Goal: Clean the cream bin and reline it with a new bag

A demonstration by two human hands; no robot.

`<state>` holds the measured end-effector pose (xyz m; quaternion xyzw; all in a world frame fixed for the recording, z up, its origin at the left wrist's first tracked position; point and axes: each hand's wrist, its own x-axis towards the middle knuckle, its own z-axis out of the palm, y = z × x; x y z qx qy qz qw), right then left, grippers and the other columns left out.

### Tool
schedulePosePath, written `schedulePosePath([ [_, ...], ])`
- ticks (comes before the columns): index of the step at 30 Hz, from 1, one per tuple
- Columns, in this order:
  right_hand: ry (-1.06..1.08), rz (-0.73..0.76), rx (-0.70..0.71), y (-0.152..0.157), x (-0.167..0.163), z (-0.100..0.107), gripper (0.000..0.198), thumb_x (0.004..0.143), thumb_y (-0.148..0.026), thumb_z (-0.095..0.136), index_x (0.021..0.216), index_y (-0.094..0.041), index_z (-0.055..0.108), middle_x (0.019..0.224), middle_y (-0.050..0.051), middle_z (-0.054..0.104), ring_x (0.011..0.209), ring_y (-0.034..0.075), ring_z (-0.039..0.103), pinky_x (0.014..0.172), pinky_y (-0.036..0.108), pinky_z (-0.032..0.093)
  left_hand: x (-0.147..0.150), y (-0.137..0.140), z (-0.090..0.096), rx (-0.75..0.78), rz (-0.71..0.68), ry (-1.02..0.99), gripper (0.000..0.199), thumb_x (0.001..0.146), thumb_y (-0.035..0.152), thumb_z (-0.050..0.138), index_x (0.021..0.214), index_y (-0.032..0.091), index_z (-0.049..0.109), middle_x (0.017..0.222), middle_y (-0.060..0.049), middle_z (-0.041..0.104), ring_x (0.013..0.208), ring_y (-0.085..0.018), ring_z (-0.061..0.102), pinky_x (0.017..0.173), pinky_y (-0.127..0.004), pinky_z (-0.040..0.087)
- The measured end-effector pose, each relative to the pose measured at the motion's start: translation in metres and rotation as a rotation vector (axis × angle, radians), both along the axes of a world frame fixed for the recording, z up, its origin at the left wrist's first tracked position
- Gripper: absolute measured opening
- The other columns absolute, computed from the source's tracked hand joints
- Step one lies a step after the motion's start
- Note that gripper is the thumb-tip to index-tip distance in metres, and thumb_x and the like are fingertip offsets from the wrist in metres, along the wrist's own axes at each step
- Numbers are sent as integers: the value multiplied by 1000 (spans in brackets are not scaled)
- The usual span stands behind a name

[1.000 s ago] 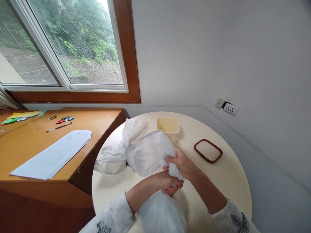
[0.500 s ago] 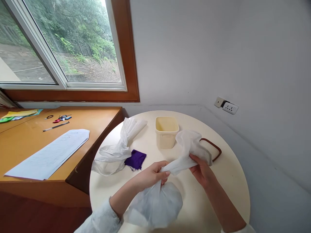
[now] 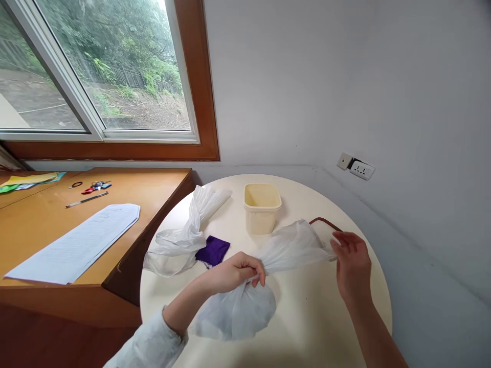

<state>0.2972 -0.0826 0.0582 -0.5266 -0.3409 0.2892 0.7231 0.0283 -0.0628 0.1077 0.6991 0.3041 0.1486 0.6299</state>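
A white translucent plastic bag (image 3: 238, 313) with a bulging bottom rests at the near side of the round table. My left hand (image 3: 240, 273) is closed around its gathered neck. Out to the right, my right hand (image 3: 352, 263) pinches the far end of the bag's top, which stretches out between both hands. What lies inside the bag is blurred by the plastic. A brown curved handle or frame (image 3: 326, 221) shows just beyond my right hand, partly hidden by it and the bag.
Behind the bag stands a cream plastic tub (image 3: 263, 208). To the left lie a purple cloth (image 3: 214, 250) and another crumpled plastic bag (image 3: 184, 237) on the round table (image 3: 322, 317). A wooden desk (image 3: 126, 184) holds papers (image 3: 79, 243), a pen (image 3: 87, 200) and keys (image 3: 97, 187).
My right hand has moved right to the end of the bag's top, drawing it out longer. The left hand keeps its hold on the neck; the bulging part shifted slightly left.
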Motion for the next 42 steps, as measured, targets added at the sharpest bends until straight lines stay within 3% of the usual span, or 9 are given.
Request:
schedulePosePath([
  [5,-759,779,-56,-16,-38,43,70,73,-30,63,135,-27,30,139,9,35,128,24,32,105,44,27,5,1,5,51,-103,-6,26,73,7,39,70,13,65,62,0,53,60,-10,47,59,-21,36],
  [8,-1025,1053,-42,-14,-62,49,75,73,-26,60,138,-28,23,139,5,38,130,23,29,109,46,9,7,-1,11,85,-149,21,27,72,8,40,71,15,66,62,0,55,61,-12,49,63,-23,39],
  [13,-1156,1048,-97,-4,-76,41,44,68,-7,41,106,-23,57,97,2,65,90,18,55,85,32,37,2,-8,23,169,-201,123,31,69,8,40,73,18,68,65,-1,58,64,-14,52,61,-23,39],
  [17,-1209,950,-247,0,-64,48,31,60,-4,40,80,-20,59,69,0,61,62,13,48,59,24,32,0,-18,25,464,-132,349,34,70,8,40,80,21,69,75,-2,63,60,-14,52,55,-23,37],
  [24,-640,1117,-382,-15,-44,58,16,83,-22,38,81,-20,54,48,-7,44,42,9,37,50,22,32,15,-27,19,975,122,665,30,86,15,31,85,15,60,82,-10,56,75,-23,52,69,-37,41],
  [28,-37,1384,-304,-31,-60,35,16,84,-32,45,78,-18,48,41,-9,43,37,8,40,60,28,41,21,-26,14,971,259,558,33,90,28,31,103,12,57,111,-17,51,103,-30,45,89,-51,35],
  [33,503,1535,-267,-55,-109,10,26,76,-40,59,71,-16,49,53,-1,53,59,15,57,74,34,41,24,-21,0,738,390,280,70,87,36,42,143,16,5,145,-18,17,132,-32,19,105,-48,23],
  [38,563,1571,-320,-55,-144,-12,32,68,-45,65,64,-18,47,67,4,59,73,18,60,74,31,41,24,-21,-6,611,384,17,88,84,45,45,139,23,-20,148,-15,11,134,-32,17,106,-49,20],
  [42,258,1438,-312,-39,-149,-29,25,67,-42,68,71,-20,56,74,2,62,81,18,58,76,31,42,17,-30,8,513,326,-128,85,85,50,37,137,23,-25,145,-14,21,129,-30,30,102,-44,27],
])
